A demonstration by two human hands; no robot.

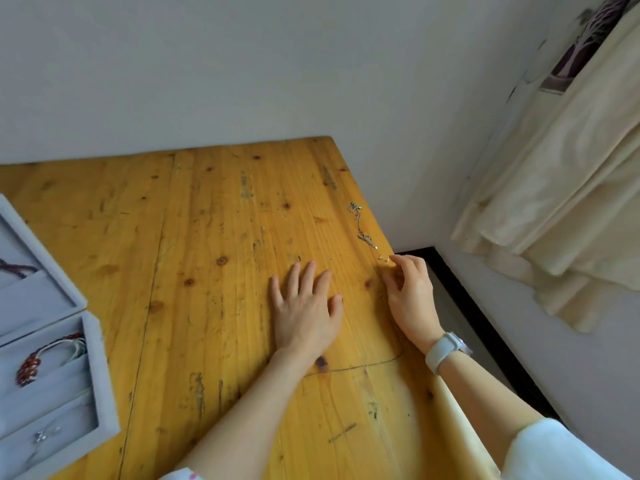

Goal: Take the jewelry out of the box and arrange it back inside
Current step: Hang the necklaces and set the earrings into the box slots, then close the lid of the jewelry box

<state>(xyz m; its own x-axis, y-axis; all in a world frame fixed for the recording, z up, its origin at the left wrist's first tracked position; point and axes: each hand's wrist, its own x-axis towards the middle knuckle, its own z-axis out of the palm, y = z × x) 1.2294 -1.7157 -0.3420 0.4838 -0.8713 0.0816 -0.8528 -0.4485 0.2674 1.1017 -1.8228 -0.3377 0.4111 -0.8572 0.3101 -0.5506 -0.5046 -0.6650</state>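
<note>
A grey velvet jewelry box (92,355) lies open at the table's left edge. It holds a red bead bracelet (29,366), a dark bead strand (15,266) and a small silver piece (43,435) in separate compartments. A thin silver chain (362,225) lies on the wood close to the table's right edge. Just below it sits a tiny gold-coloured piece (383,259). My right hand (410,296) is at that edge, fingers curled and apart, its index fingertip touching or almost touching the gold piece. My left hand (304,306) rests flat on the table with fingers spread, holding nothing.
The yellow wooden table (207,237) stands against a white wall. Its right edge drops to a dark floor strip (460,306). A cream curtain (561,202) hangs at the right. A white watch (445,351) is on my right wrist.
</note>
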